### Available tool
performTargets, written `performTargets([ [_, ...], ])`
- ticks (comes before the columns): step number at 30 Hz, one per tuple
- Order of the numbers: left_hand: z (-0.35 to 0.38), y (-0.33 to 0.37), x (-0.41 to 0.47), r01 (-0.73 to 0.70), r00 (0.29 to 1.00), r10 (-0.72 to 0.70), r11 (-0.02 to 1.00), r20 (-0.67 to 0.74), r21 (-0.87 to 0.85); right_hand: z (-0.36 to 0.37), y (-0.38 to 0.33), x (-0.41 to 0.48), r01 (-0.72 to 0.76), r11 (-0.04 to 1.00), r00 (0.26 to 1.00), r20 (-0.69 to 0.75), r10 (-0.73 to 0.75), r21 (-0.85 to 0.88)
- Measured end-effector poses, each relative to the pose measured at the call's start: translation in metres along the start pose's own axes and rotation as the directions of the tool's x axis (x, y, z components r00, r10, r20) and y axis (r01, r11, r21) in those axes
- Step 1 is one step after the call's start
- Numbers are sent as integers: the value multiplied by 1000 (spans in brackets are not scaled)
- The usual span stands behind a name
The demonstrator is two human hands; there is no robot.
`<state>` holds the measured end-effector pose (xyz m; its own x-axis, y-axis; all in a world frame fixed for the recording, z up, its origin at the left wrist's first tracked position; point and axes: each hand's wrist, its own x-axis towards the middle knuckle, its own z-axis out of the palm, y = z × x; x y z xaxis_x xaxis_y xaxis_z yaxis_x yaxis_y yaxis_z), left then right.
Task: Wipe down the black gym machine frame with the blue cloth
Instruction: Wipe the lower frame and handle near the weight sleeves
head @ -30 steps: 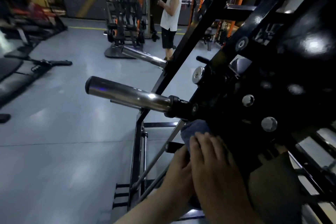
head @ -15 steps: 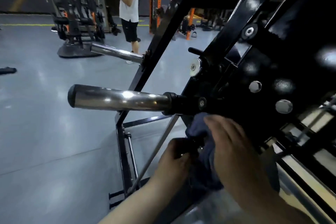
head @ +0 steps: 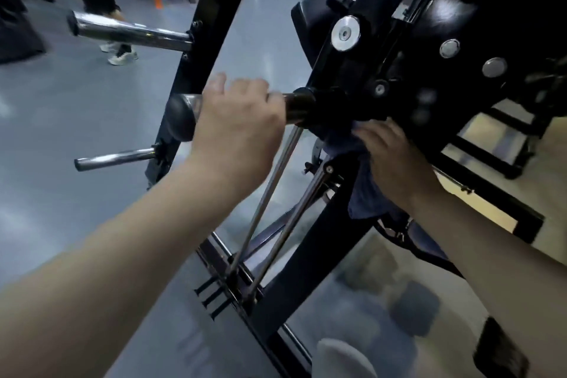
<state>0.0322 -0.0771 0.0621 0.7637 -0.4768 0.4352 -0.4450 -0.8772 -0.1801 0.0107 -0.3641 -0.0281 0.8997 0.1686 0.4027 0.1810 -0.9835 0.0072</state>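
Right now my left hand [head: 236, 123] is wrapped round the chrome weight peg [head: 184, 115], which I take to be steadying me. My right hand [head: 392, 159] lies with its fingers flat over the blue cloth [head: 365, 190], pressing it to the black gym machine frame [head: 454, 18] just under the peg's collar. The rest of the cloth hangs below that palm. To do this patch well, I judge I should press through the whole palm and work around the bolt heads [head: 449, 48] above my right fingers rather than skip across them. I should also gather the loose tail so it cannot snag the thin rods [head: 271, 190] between my wrists. Blur hides how clean the paint is.
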Motion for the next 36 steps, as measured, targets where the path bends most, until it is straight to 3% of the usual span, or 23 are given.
performTargets([
  [2, 1, 6, -4, -36, 997, 34, 999, 66, 33, -9, 0, 0, -71, 997, 996, -48, 70, -23],
  [9, 13, -2, -6, -85, 996, 87, 991, -12, 99, -6, -2, 5, -84, 986, 995, -58, 76, -145],
  [14, 13, -4, -7, -114, 993, 114, 991, -2, 73, 9, 0, -4, 182, 977, 972, 173, -161, -112],
  [18, 13, -5, -9, -115, 993, 116, 992, -14, 46, -6, 0, 5, 225, 968, 934, 309, -181, -113],
  [20, 12, -4, -10, -124, 992, 124, 991, -5, 43, -18, 0, 13, 186, 970, 951, 276, -137, -159],
  [22, 11, -5, -10, -141, 990, 142, 990, -19, 29, -25, -1, 17, 20, 990, 994, 113, -4, -141],
  [24, 10, -6, -12, -158, 987, 158, 987, -32, 22, -18, -9, 10, -99, 984, 992, 58, 108, -147],
  [27, 14, -7, -13, -151, 986, 152, 988, -62, 23, 3, -28, -7, -10, 976, 984, 171, 49, -219],
  [28, 15, -8, -11, -142, 987, 143, 990, -79, 12, 10, -30, -7, -25, 989, 976, 209, 55, -145],
  [30, 18, -10, -9, -128, 987, 128, 992, -99, 0, 10, -32, 1, -31, 998, 990, 139, 38, -55],
  [33, 18, -10, -13, -143, 984, 142, 990, -106, 2, -14, -27, 13, 3, 997, 983, 181, 10, -72],
  [34, 17, -10, -15, -151, 984, 151, 988, -100, 3, -22, -23, 13, -21, 998, 987, 158, 29, -51],
  [36, 16, -12, -16, -154, 985, 154, 988, -79, 9, -38, -18, 6, -155, 988, 988, -22, 154, -5],
])
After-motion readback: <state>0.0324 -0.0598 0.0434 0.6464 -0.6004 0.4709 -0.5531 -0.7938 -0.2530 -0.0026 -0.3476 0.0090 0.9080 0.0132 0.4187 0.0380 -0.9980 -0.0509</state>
